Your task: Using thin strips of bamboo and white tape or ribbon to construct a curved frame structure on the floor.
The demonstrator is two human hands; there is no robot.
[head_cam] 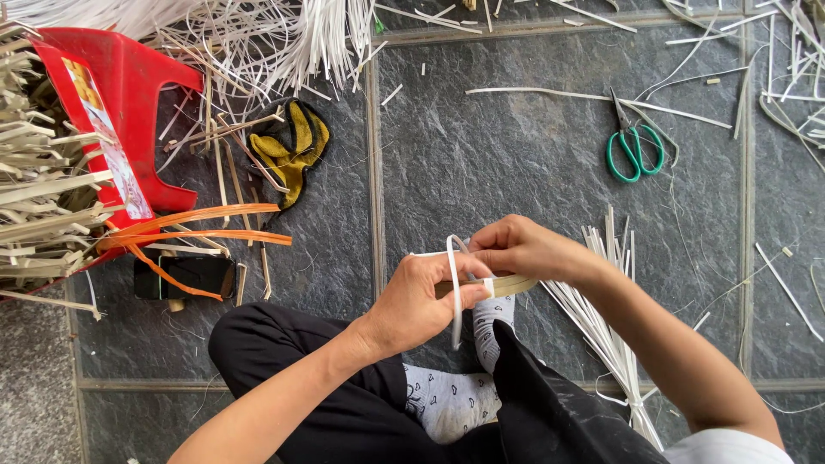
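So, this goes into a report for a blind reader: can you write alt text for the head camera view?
A seated person's left hand and right hand hold a white strip looped around a flat pale band above their socked feet. Green-handled scissors, a bundle of white strips, orange strips and a red plastic stool lie around on the dark stone floor.

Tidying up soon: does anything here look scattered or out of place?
Yes. Cut white strips and small offcuts litter the grey tiled floor, green-handled scissors lie loose among them, and a yellow-and-black glove sits crumpled under strips beside the red stool.
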